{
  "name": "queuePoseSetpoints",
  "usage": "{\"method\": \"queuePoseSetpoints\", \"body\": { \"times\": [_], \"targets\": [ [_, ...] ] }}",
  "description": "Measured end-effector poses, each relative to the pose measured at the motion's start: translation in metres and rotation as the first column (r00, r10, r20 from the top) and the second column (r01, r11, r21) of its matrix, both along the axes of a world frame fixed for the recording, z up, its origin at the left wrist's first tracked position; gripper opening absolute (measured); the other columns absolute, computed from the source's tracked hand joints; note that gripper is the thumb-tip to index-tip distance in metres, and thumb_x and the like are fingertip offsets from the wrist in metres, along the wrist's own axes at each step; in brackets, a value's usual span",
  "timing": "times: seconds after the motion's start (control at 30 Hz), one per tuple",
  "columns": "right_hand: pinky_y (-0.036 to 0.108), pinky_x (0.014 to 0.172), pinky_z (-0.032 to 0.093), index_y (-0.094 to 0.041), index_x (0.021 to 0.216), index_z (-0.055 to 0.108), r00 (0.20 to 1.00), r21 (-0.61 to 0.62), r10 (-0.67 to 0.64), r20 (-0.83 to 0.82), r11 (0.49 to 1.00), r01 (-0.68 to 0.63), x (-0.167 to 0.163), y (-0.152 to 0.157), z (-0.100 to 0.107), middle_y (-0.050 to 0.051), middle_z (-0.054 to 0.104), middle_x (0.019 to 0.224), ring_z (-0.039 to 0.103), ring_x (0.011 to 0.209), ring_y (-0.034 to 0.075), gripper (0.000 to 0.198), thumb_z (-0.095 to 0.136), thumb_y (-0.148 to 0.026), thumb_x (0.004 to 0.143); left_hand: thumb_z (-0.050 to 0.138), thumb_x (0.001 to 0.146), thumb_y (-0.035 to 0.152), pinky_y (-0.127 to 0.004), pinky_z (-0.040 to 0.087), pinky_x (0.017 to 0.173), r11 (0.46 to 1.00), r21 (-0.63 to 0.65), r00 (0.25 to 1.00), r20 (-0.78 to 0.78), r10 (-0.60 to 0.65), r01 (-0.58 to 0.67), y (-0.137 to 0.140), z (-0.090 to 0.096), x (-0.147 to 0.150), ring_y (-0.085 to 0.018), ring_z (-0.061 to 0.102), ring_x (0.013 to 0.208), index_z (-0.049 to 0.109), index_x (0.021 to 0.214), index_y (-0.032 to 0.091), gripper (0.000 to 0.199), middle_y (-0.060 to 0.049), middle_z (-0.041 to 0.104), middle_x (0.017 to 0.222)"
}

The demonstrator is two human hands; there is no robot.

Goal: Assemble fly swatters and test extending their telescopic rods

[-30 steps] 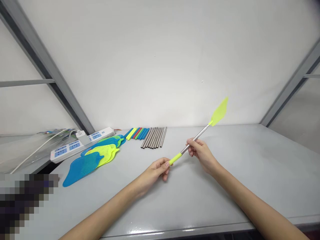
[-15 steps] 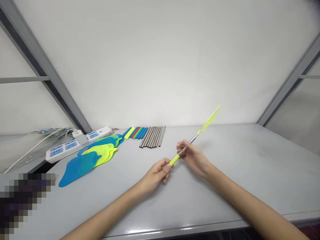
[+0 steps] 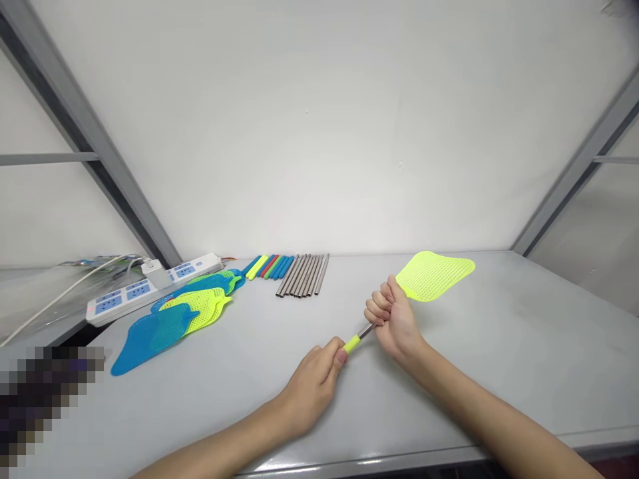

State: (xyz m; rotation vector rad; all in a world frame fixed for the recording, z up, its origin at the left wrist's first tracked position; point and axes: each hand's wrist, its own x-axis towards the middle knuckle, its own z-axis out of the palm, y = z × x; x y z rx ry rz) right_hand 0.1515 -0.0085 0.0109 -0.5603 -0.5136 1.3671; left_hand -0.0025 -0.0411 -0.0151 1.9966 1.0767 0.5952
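A yellow-green fly swatter (image 3: 435,276) with a perforated head, a metal rod and a matching grip is held over the table, slanting up to the right. My left hand (image 3: 319,379) is closed around the yellow-green grip at its lower end. Higher up, my right hand (image 3: 397,319) makes a fist around the metal rod, just below the head. Only a short piece of bare rod (image 3: 367,329) shows between the two hands. Most of the grip is hidden inside my left hand.
Blue and yellow swatter heads (image 3: 154,332) lie overlapping at the left. Coloured grips (image 3: 269,266) and several metal rods (image 3: 303,276) lie in rows near the wall. A white power strip (image 3: 150,287) with a plugged-in adapter stands behind the heads. The grey table (image 3: 524,359) meets a white wall.
The swatter's head has turned from edge-on to showing its broad face, and it sits lower. My right hand has gone from a loose fingertip hold to a full fist; my left hand grips tighter.
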Motion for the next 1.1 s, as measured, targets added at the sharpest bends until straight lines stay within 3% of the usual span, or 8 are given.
{"method": "queuePoseSetpoints", "body": {
  "times": [0.23, 0.53, 0.8, 0.97, 1.1],
  "targets": [
    [0.019, 0.031, 0.005, -0.019, 0.051, 0.021, 0.998, -0.046, 0.059, -0.037, 0.997, -0.061, -0.011, 0.004, -0.001, -0.010, 0.011, 0.039, 0.006, 0.033, 0.005, 0.042, 0.043, -0.049, 0.071, 0.018, 0.082, 0.043, -0.024, 0.028, 0.060, 0.995, -0.090, 0.996, 0.081, 0.048, -0.041, -0.001, -0.008, 0.005, -0.014, 0.036, 0.063, 0.042, 0.068, 0.020, 0.035, 0.002, 0.039, 0.059],
    [0.017, 0.031, 0.005, -0.018, 0.051, 0.021, 0.987, -0.055, 0.129, -0.099, 0.989, -0.135, -0.010, 0.001, -0.003, -0.010, 0.011, 0.039, 0.006, 0.033, 0.004, 0.041, 0.046, -0.044, 0.072, 0.022, 0.081, 0.045, -0.023, 0.026, 0.053, 0.975, -0.218, 0.979, 0.203, 0.004, 0.041, 0.000, -0.010, 0.007, -0.010, 0.032, 0.054, 0.044, 0.069, 0.017, 0.038, 0.003, 0.036, 0.056],
    [0.017, 0.031, 0.014, -0.017, 0.049, 0.021, 0.963, -0.041, 0.234, -0.133, 0.970, -0.241, 0.003, 0.003, -0.002, -0.009, 0.014, 0.039, 0.013, 0.033, 0.004, 0.040, 0.047, -0.035, 0.074, 0.017, 0.083, 0.043, -0.021, 0.027, 0.053, 0.977, -0.197, 0.977, 0.208, -0.038, 0.080, 0.002, -0.006, 0.007, -0.009, 0.032, 0.053, 0.046, 0.076, 0.016, 0.040, 0.004, 0.035, 0.056],
    [0.017, 0.031, 0.020, -0.018, 0.051, 0.029, 0.967, -0.052, 0.160, -0.197, 0.983, -0.173, 0.012, 0.007, 0.001, -0.009, 0.020, 0.039, 0.018, 0.032, 0.005, 0.032, 0.050, -0.029, 0.072, 0.026, 0.081, 0.042, -0.021, 0.028, 0.055, 0.990, -0.094, 0.993, 0.072, -0.098, 0.104, 0.003, 0.003, 0.006, -0.009, 0.036, 0.059, 0.043, 0.077, 0.017, 0.030, 0.004, 0.039, 0.063],
    [0.016, 0.031, 0.022, -0.018, 0.058, 0.036, 0.968, -0.170, -0.007, -0.250, 0.985, -0.037, 0.017, 0.012, 0.000, -0.009, 0.022, 0.040, 0.020, 0.032, 0.004, 0.025, 0.053, -0.032, 0.070, 0.022, 0.083, 0.038, -0.023, 0.031, 0.060, 0.996, 0.000, 0.996, 0.004, -0.087, 0.087, 0.001, 0.006, 0.007, -0.011, 0.039, 0.064, 0.042, 0.079, 0.019, 0.027, 0.003, 0.044, 0.069]
  ]
}}
